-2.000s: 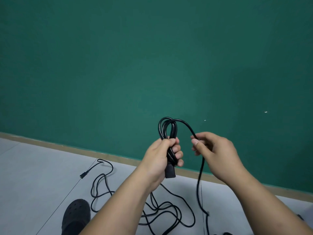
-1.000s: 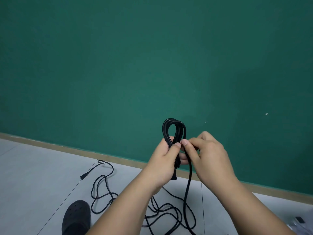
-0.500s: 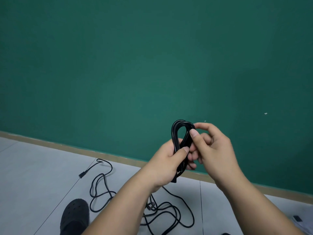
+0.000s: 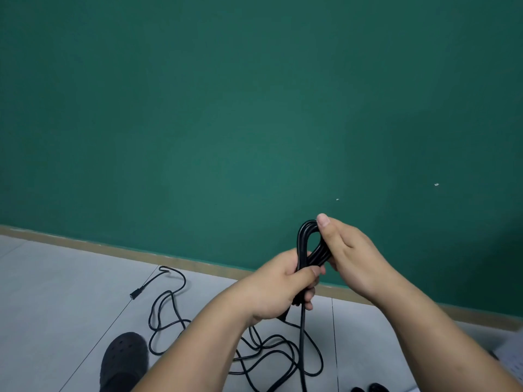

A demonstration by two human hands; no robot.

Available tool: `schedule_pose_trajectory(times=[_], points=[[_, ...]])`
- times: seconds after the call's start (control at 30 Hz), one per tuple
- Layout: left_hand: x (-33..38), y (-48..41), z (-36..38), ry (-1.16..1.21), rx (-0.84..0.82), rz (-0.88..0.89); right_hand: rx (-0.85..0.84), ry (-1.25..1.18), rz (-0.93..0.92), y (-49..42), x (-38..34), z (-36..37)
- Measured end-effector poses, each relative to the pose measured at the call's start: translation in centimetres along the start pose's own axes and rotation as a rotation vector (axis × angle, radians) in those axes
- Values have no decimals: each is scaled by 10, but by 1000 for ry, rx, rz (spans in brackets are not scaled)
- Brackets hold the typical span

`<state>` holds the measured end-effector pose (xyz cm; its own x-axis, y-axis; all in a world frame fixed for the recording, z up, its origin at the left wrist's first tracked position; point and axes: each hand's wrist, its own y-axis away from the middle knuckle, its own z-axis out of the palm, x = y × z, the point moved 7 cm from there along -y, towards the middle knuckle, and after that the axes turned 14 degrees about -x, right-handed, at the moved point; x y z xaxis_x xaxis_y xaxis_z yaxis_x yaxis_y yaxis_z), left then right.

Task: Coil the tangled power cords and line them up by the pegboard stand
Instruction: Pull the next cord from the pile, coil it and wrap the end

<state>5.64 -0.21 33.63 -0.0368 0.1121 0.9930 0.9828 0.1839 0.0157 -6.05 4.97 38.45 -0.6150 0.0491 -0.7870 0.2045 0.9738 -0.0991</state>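
Black power cord (image 4: 304, 244) folded into a narrow loop, long axis upright, bend pointing up, lower part clenched in left hand (image 4: 283, 287), top pinched by right hand (image 4: 351, 258), tail hanging to tangle on floor (image 4: 56, 292)

Two hands showed: the left hand (image 4: 280, 290) and the right hand (image 4: 356, 258). There was one black coil (image 4: 304, 244), one loose tangle (image 4: 303, 343) on the floor (one cord or several, impossible to tell), one connector end (image 4: 135, 294), one dark shoe (image 4: 124, 360) and two white specks (image 4: 337, 199) on the wall.
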Motion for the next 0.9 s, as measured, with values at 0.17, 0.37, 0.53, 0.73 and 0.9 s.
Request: schedule_pose_trajectory(times=[0.17,0.37,0.53,0.73,0.9], points=[[9,-1,9,-48,-83,-67,126,90,5,3,-4,-11],[27,8,13,-113,205,-9,198,257,76,8,-13,-23],[39,18,33,-169,230,9,174,386,56,24,-21,-29],[67,20,42,-233,57,-124,250,178,-122,46,-26,-44],[70,20,52,-137,19,-87,264,30,-198,53,-30,-46]])
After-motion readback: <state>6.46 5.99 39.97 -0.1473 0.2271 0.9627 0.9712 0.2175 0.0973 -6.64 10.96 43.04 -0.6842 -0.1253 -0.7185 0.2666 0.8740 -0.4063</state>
